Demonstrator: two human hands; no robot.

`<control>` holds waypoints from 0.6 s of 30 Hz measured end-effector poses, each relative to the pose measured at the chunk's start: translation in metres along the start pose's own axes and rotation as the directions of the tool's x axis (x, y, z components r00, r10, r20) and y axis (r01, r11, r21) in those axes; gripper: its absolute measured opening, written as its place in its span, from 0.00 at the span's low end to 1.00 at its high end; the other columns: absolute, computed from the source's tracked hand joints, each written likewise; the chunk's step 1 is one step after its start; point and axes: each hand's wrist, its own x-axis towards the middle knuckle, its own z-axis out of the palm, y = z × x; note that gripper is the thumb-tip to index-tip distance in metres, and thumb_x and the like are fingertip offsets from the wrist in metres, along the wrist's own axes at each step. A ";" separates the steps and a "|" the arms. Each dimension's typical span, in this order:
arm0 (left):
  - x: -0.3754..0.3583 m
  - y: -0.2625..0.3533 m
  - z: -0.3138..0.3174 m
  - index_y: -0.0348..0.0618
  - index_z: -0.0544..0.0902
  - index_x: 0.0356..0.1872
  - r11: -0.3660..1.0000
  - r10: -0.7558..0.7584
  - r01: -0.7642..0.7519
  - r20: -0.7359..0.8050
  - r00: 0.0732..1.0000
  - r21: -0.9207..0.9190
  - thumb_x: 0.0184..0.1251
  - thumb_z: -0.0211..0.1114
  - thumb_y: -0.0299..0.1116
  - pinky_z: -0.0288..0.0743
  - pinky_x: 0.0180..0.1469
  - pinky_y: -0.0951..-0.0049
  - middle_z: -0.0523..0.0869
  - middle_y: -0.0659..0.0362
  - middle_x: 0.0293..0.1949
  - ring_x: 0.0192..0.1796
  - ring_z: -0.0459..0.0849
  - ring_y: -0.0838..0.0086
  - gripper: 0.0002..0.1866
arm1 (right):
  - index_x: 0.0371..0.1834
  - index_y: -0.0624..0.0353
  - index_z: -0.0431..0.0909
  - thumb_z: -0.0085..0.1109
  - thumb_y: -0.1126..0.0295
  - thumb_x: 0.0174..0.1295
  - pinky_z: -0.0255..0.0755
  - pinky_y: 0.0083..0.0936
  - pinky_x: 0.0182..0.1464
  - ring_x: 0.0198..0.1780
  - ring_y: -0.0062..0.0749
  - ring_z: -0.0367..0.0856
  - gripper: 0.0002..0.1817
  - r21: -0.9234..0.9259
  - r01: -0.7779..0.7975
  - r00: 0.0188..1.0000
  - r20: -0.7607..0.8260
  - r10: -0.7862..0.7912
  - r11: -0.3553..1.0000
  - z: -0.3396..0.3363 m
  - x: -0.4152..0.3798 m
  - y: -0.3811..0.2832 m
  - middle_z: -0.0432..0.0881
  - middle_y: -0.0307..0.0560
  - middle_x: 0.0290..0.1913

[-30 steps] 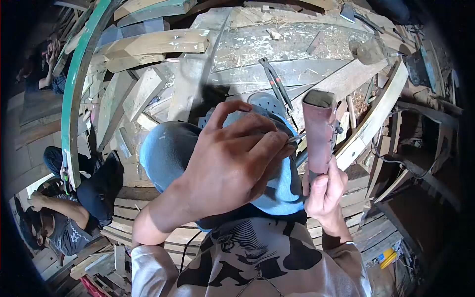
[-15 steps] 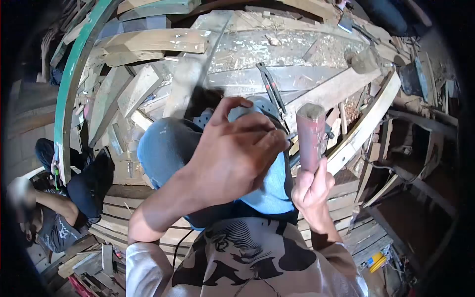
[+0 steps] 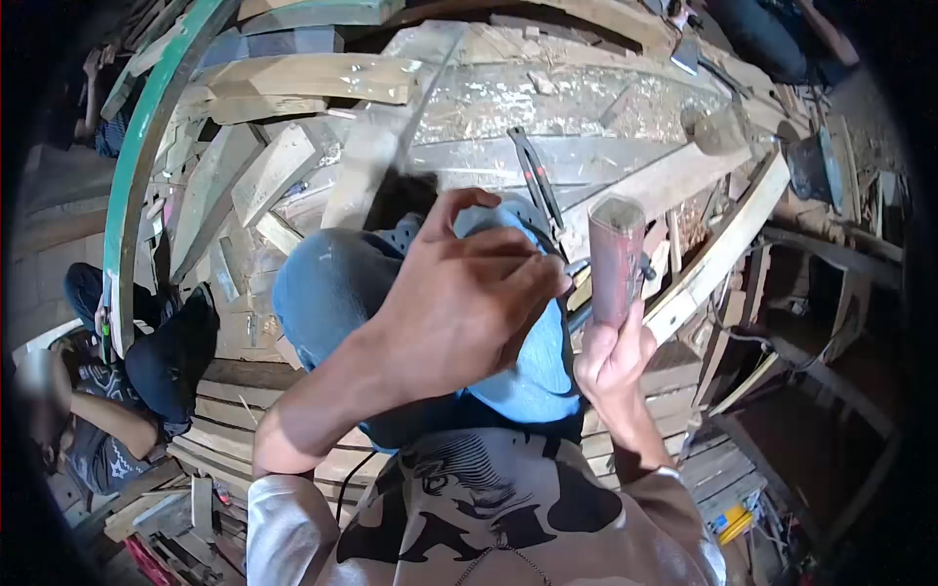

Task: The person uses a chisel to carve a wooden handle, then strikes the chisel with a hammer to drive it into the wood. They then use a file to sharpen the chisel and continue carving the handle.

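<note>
A co-worker (image 3: 93, 420) is seated at far left below a green curved beam (image 3: 147, 146). The left hand (image 3: 459, 303) is held above the blue-clad knee (image 3: 332, 288), its fingers (image 3: 532, 273) pinched on a thin metal piece (image 3: 576, 266), probably a nail. The right hand (image 3: 611, 361) is closed around a reddish wooden mallet (image 3: 616, 256), raised just beside it. A glancing blow could bruise the pinching fingers or bend the piece.

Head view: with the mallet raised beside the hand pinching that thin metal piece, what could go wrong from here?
1. The right hand holds the reddish mallet close to the left hand, which pinches a thin metal piece; a misjudged swing could hit fingers.
2. The work sits above the bent knee, so a slip may strike the leg.
</note>
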 end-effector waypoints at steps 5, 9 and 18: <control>-0.001 0.001 0.005 0.42 0.82 0.35 0.999 -0.028 0.029 -0.038 0.999 0.021 0.52 0.70 0.21 0.70 0.60 0.52 0.87 0.61 0.31 0.37 0.87 0.71 0.10 | 0.45 0.77 0.72 0.46 0.59 0.74 0.70 0.37 0.19 0.17 0.48 0.80 0.23 -0.029 0.043 0.999 0.025 -0.042 0.999 0.001 0.010 0.006 0.77 0.55 0.20; -0.002 0.001 0.002 0.42 0.82 0.37 0.999 -0.021 0.021 0.019 1.000 0.030 0.54 0.71 0.22 0.70 0.60 0.51 0.87 0.61 0.30 0.35 0.87 0.70 0.10 | 0.49 0.79 0.72 0.47 0.60 0.75 0.68 0.37 0.18 0.15 0.45 0.77 0.24 0.056 0.055 0.995 -0.089 -0.050 0.997 0.008 -0.003 0.009 0.75 0.53 0.19; -0.002 0.000 0.004 0.43 0.83 0.38 0.998 -0.009 0.008 0.011 1.000 0.055 0.57 0.68 0.29 0.65 0.61 0.54 0.83 0.64 0.23 0.34 0.85 0.72 0.09 | 0.51 0.73 0.73 0.47 0.74 0.69 0.69 0.37 0.21 0.17 0.44 0.79 0.13 -0.009 -0.056 0.988 0.143 0.057 0.998 0.002 -0.005 0.000 0.75 0.53 0.18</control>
